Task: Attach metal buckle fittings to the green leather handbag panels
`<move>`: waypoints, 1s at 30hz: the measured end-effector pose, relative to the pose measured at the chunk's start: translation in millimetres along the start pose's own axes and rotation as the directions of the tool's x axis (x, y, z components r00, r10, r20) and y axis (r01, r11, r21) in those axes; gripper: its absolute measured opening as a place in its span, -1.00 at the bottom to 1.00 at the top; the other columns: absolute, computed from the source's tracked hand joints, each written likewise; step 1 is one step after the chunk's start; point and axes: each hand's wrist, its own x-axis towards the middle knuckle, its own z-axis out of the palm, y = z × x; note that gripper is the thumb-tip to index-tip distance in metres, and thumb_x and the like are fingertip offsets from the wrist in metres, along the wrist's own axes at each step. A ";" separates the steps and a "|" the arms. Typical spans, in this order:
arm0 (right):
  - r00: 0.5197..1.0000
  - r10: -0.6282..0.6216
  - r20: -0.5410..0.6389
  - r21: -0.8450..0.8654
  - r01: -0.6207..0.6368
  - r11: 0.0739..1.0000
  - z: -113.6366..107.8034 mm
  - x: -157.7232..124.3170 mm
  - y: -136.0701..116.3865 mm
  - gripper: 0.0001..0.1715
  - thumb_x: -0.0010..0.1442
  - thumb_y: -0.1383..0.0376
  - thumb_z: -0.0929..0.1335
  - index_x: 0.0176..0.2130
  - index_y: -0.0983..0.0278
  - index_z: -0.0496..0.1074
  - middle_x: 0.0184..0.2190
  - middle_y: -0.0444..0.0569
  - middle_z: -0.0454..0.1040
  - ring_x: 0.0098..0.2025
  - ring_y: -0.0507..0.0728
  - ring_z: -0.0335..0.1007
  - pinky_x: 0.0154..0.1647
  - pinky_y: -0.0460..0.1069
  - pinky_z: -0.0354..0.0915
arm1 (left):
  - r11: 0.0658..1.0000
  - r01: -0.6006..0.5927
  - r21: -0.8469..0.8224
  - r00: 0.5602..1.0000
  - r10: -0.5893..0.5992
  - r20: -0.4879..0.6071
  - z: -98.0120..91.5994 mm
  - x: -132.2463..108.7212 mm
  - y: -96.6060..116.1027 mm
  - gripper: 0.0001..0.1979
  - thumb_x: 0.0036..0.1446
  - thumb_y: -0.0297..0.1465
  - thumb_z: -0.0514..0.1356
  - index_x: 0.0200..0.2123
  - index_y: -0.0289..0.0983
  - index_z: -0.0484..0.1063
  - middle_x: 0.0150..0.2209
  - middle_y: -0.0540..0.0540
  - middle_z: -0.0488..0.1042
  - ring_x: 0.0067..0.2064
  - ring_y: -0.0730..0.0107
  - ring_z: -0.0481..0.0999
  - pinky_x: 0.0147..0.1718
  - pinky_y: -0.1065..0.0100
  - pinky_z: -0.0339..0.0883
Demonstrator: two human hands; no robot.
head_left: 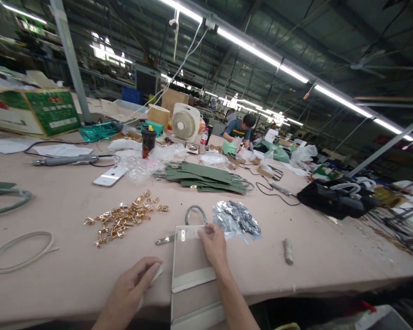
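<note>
A beige flat bag panel point(192, 256) with pale strips across it lies before me at the table's front edge. A small metal fitting shows near its top left corner, and a green handle loop point(195, 210) sticks out beyond its top edge. My right hand point(214, 245) is closed at the panel's upper right edge, thumb and fingertips pinched there. To the left of the panel, my left hand point(132, 286) is closed on a small pale strip point(157, 273), mostly hidden by the fingers. A flat metal tool point(165, 240) pokes out beside the panel's top left.
Gold fittings point(124, 217) lie heaped at left, silver metal plates point(237, 217) at right. Behind are stacked green panels point(206, 176), a phone point(110, 175), an electric screwdriver point(67, 160), a drink cup point(148, 142) and a fan point(185, 123). A co-worker point(239, 128) sits across the table.
</note>
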 end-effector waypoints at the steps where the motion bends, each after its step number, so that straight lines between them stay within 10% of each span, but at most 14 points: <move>1: 1.000 -0.009 0.000 -0.001 0.009 1.000 0.3 0.8 0.1 -0.71 0.11 0.17 0.47 -0.17 0.24 0.54 -0.22 0.00 0.61 -0.14 0.23 0.53 -0.07 0.05 0.36 | 1.000 -0.002 0.004 1.000 0.002 -0.006 0.2 0.0 0.1 -0.48 0.12 0.14 0.23 -0.18 -0.16 0.63 -0.21 -0.07 0.64 -0.18 0.17 0.58 -0.23 0.38 0.52; 16: 0.998 -0.051 0.025 0.181 0.046 0.982 -1.5 -3.3 13.6 -0.63 0.24 0.03 0.38 -0.15 0.26 0.53 -0.24 0.03 0.58 -0.31 0.16 0.48 -0.32 0.00 0.38 | 0.990 0.033 -0.136 0.999 -0.030 0.025 4.6 1.5 -8.9 -0.35 0.12 0.11 0.28 0.11 -0.20 0.59 0.08 -0.15 0.61 0.01 0.08 0.61 0.01 0.23 0.53; 22: 0.986 -0.073 0.152 0.329 0.019 0.944 -21.0 -26.0 -8.3 -0.54 0.25 -0.03 0.42 -0.08 0.28 0.53 -0.38 -0.06 0.53 -0.49 0.06 0.37 -0.47 -0.05 0.33 | 0.994 -0.104 0.021 0.992 0.102 0.079 9.7 -15.0 20.9 -0.25 0.35 -0.10 0.09 0.49 -0.27 0.01 -0.32 0.00 0.52 -0.29 0.34 0.48 -0.15 0.30 0.40; 30: 0.615 -0.562 0.554 0.246 0.524 0.816 -37.2 -71.5 -90.0 -0.74 0.34 0.25 0.42 0.02 0.16 0.56 -0.11 0.00 0.62 -0.12 0.15 0.55 -0.06 0.03 0.43 | 0.948 -0.156 0.279 0.980 0.113 0.165 9.1 -32.7 48.3 -0.35 0.45 -0.21 -0.06 0.51 -0.15 -0.14 -0.01 -0.16 0.59 0.00 0.17 0.56 0.04 0.19 0.35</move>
